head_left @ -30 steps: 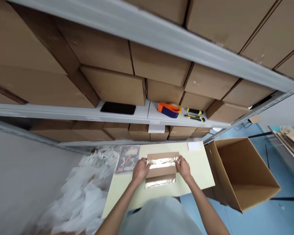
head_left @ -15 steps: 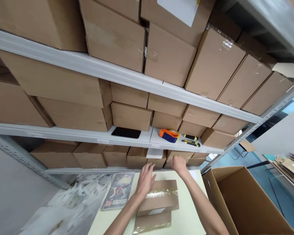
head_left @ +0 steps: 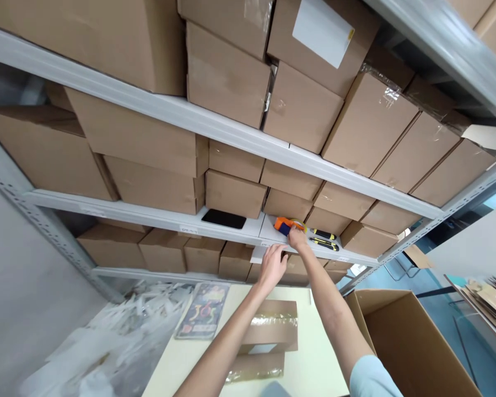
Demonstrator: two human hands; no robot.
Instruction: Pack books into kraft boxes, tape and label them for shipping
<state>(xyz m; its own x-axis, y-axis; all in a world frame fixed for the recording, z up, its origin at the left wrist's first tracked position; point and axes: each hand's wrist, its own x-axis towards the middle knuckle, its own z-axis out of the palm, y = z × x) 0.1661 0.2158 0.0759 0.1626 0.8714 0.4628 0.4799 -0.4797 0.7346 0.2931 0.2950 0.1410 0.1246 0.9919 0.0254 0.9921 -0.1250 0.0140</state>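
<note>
My right hand [head_left: 297, 238] reaches up to the middle shelf, its fingers closed on the near end of an orange and blue tape dispenser [head_left: 281, 224]; part of the dispenser is hidden behind the hand. Just below the shelf edge hovers my left hand [head_left: 273, 266], fingers stretched and holding nothing, in front of a white paper slip [head_left: 257, 254]. Under my forearms, a cardboard box [head_left: 275, 332] sealed with shiny tape lies on the pale table [head_left: 310, 361]. Two black and yellow utility knives [head_left: 324, 243] rest right of the dispenser.
A black phone [head_left: 224, 218] lies on the shelf [head_left: 254, 227]. Cardboard boxes fill the rack. A plastic-wrapped printed pack [head_left: 202, 311] lies on the table's left. A large open carton [head_left: 413, 342] stands at right, and white plastic wrapping [head_left: 103, 342] is heaped at left.
My right hand has moved up from above the table to the tape dispenser on the shelf. My left hand has risen from beside the box towards the shelf edge. The view has shifted.
</note>
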